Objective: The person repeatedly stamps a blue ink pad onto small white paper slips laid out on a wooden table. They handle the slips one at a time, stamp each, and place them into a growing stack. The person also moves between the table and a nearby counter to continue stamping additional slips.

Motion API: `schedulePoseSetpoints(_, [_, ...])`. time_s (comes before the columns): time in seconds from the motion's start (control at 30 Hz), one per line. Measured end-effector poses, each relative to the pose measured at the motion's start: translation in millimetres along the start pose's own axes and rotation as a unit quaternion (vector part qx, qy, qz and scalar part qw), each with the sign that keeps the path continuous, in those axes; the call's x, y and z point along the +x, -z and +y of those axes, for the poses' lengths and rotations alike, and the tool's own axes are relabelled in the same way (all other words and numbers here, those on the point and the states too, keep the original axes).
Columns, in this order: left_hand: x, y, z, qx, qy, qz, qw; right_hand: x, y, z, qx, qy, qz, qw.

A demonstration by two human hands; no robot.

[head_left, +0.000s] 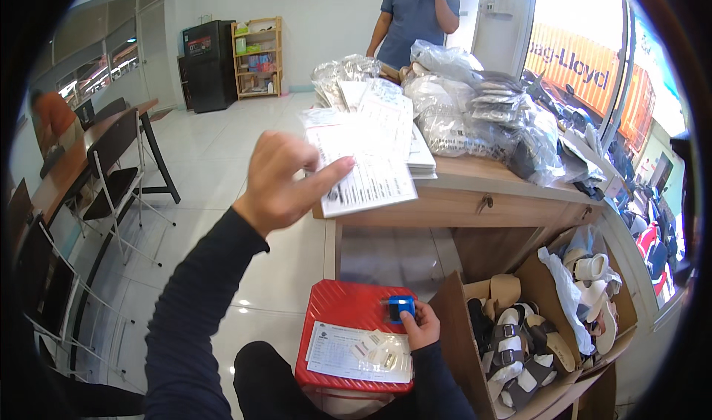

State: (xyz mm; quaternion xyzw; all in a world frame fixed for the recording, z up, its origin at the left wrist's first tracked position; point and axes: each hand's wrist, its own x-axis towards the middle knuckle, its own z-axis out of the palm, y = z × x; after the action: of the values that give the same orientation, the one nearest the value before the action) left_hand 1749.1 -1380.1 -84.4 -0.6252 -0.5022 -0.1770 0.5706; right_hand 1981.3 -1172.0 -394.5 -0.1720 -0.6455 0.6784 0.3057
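Note:
My left hand point(285, 179) is raised at the desk's near edge, its thumb over a white printed sheet point(374, 186) and its other fingers curled. Behind that sheet lie more printed sheets point(387, 116) in a pile on the desk. Lower down, my right hand point(421, 326) closes round a small blue and black self-inking stamp point(401, 306), just over the red stool point(334, 295). On the stool rest a printed form point(334, 355) and some small white labels point(380, 352) that look to be in clear plastic.
Plastic-wrapped bundles point(445, 108) cover much of the wooden desk point(423, 206). Cardboard boxes point(451, 309) of sandals point(510, 346) stand at my right. A person in a blue polo point(417, 20) stands behind the desk; another in orange point(55, 116) is far left, near folding chairs point(113, 183).

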Motion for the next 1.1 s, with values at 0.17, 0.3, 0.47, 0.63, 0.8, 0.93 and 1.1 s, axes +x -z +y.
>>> schedulePoseSetpoints(0.17, [-27.1, 23.8, 91.7, -0.22, 0.046, 0.004, 0.974, 14.1, 19.9, -2.4, -0.003, -0.014, 0.015, 1.0])
schedulePoseSetpoints(0.3, [-73.2, -13.3, 145.8, -0.51, 0.251, -0.104, 0.816, 15.8, 60.6, -25.4, 0.151, -0.002, 0.133, 0.98])
schedulePoseSetpoints(0.47, [-155.3, -49.5, 139.4, -0.657, 0.457, -0.365, 0.475, 2.1, 74.9, -46.2, 0.044, -0.072, 0.097, 0.992])
schedulePoseSetpoints(0.63, [-195.3, -65.2, 128.8, -0.547, 0.523, -0.425, 0.495, -2.0, 55.7, -56.5, -0.036, -0.055, 0.077, 0.995])
schedulePoseSetpoints(0.8, [-177.4, -68.2, 129.8, -0.334, 0.463, -0.32, 0.756, 4.5, 42.3, -65.1, -0.073, -0.002, 0.031, 0.997])
schedulePoseSetpoints(0.93, [-160.4, -69.3, 194.9, -0.381, 0.258, -0.355, 0.814, 16.8, 23.3, -70.2, -0.13, 0.022, -0.01, 0.991])
schedulePoseSetpoints(1.1, [-169.9, -85.6, 214.8, -0.336, 0.266, -0.41, 0.805, 37.5, 10.2, -95.0, -0.343, 0.09, -0.078, 0.932])
